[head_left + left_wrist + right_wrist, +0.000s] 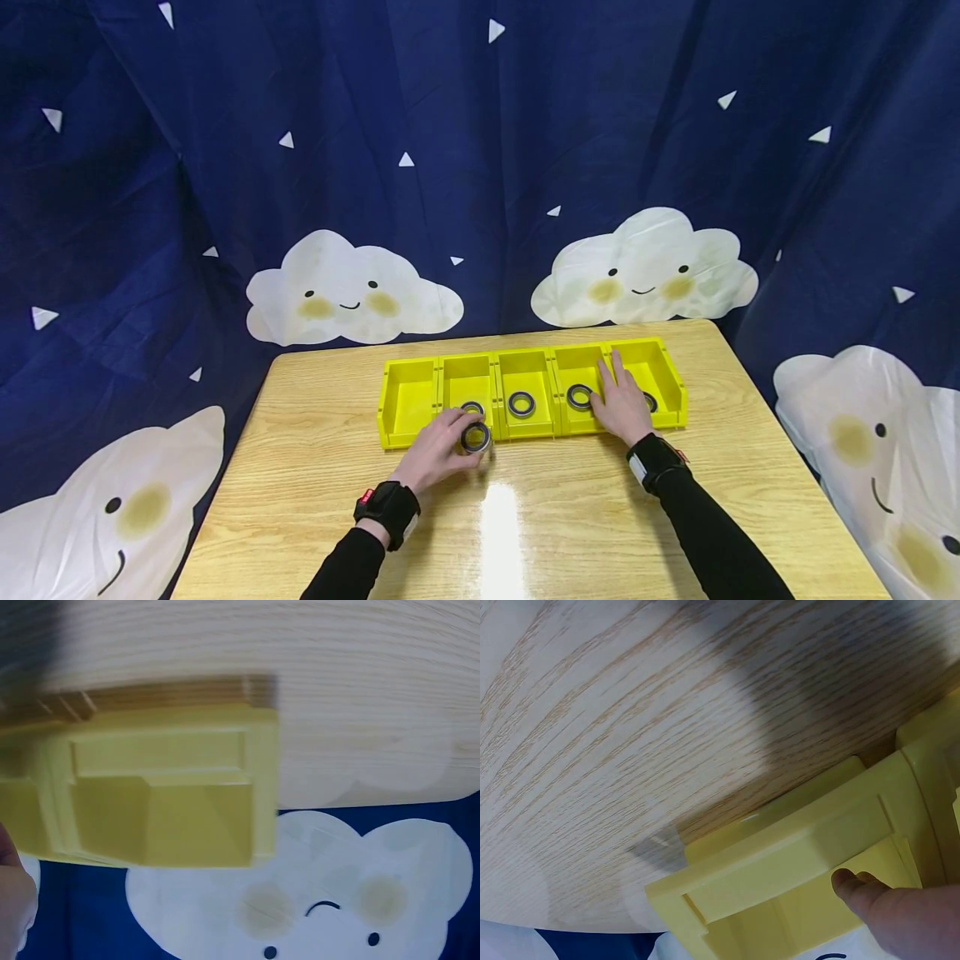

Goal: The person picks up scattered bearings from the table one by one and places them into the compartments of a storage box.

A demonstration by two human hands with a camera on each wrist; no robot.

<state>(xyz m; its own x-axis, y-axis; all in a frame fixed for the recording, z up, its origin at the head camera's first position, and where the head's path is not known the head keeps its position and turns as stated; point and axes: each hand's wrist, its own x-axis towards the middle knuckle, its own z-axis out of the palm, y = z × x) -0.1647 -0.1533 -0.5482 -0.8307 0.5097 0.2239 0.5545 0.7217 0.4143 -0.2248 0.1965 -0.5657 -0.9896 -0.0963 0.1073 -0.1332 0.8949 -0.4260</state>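
Observation:
My left hand (438,450) pinches a dark-rimmed ball bearing (476,437) just in front of a row of yellow bins (528,427). Behind it, a second bearing (472,407) lies in the second bin from the left, partly covered by the fingers. The middle bin holds another bearing (521,405). My right hand (625,407) reaches over the divider between the two rightmost bins, fingers extended. By its thumb is a bearing (580,397), and the hand partly hides one more bearing (651,402) in the rightmost bin. In the left wrist view, only part of the left hand (16,904) shows.
The bins stand near the back edge of a light wooden table (315,508). The leftmost bin (410,400) has nothing in it. A dark blue curtain (480,108) with white clouds hangs behind and beside the table.

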